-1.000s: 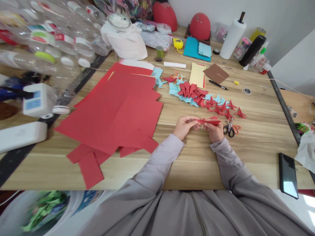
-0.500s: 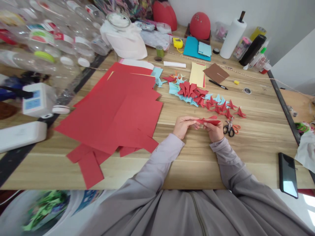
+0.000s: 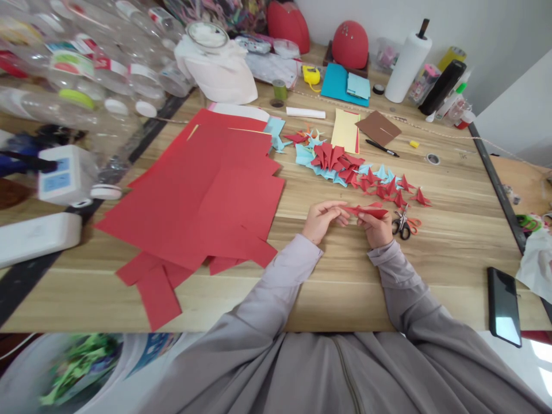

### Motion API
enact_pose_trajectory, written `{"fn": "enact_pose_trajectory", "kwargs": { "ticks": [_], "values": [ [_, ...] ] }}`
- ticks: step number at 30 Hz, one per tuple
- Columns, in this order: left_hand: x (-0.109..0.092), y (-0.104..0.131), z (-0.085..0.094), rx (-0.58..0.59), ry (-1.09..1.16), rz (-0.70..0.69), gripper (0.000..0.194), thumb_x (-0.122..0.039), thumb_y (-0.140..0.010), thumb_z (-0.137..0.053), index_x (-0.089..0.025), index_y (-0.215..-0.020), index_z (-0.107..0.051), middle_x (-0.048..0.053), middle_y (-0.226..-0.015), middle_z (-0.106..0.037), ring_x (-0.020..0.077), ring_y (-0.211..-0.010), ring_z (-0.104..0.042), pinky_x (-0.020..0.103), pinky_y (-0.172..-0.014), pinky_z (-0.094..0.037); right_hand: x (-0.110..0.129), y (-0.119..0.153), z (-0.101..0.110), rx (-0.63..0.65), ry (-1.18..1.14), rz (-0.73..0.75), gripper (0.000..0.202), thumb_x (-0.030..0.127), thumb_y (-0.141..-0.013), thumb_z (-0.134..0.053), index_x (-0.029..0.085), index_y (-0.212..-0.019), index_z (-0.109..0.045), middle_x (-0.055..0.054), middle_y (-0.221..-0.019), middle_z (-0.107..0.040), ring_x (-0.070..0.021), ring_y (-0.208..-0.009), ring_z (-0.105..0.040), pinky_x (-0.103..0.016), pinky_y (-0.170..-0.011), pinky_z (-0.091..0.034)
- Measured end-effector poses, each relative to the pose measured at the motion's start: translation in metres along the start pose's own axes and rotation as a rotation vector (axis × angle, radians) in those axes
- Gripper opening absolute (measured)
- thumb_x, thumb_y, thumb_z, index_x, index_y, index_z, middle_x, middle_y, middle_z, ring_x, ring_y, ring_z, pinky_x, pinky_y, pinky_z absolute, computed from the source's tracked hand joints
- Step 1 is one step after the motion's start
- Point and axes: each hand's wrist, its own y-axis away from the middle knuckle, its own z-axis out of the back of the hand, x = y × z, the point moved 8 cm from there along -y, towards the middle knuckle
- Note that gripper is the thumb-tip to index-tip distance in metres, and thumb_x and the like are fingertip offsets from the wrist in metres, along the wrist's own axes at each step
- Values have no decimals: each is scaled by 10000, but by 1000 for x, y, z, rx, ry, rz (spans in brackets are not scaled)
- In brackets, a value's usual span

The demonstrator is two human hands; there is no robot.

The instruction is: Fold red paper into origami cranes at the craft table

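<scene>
Over the wooden table I hold a folded piece of red paper (image 3: 374,213), its narrow end pointing left. My right hand (image 3: 376,231) pinches its wider part between thumb and fingers. At the narrow end, the fingers of my left hand (image 3: 319,223) are closed around the tip, partly hiding it. Just beyond my hands lie several small red paper cranes (image 3: 390,187) and light blue ones (image 3: 382,172), beside a stack of folded red pieces (image 3: 330,156). Black-handled scissors (image 3: 403,224) and an orange-handled pair (image 3: 414,225) rest right of my right hand.
Large red paper sheets (image 3: 215,195) cover the table's left part. Plastic bottles (image 3: 107,69) crowd the far left. A phone (image 3: 503,307) lies at the front right edge. Behind stand a paper roll (image 3: 407,69), a tape measure (image 3: 311,76) and a black pen (image 3: 382,148).
My left fingers have shifted slightly along the paper's narrow end, which now shows more. The right hand keeps its pinch, and the things on the table stay put.
</scene>
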Motion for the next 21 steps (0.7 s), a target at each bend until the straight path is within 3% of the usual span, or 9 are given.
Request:
{"fn": "enact_pose_trajectory", "kwargs": {
  "ticks": [21],
  "values": [
    [-2,-2,0,-69,-76,-68,242,-275,-596,-763,-126,-773,-694,19,-580,-685,149,-548,-648,283,-591,-540,0,1,-2,40,52,-4,119,156,-533,-749,205,-640,-732,30,-536,-640,-92,-451,-539,-239,-457,-408]
  ]
}}
